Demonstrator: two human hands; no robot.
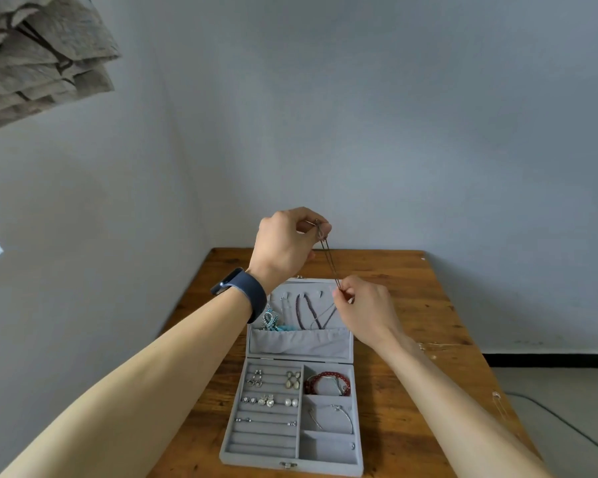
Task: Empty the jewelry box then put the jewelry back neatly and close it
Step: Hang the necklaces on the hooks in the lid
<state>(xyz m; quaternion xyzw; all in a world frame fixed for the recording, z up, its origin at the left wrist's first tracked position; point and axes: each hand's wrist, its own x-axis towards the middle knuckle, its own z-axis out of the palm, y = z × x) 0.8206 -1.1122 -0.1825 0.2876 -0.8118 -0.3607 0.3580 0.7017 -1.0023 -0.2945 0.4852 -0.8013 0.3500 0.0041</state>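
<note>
Above the open jewelry box, a thin necklace stretches taut, pinched between left hand fingers and right hand fingers.

My jewelry box is lined in matt grey velvety cloth. The table beneath is varnished wood, softly shiny. The chain I hold is thin dark metal. At two o'clock in the box's base, red beads shine glossy.
</note>
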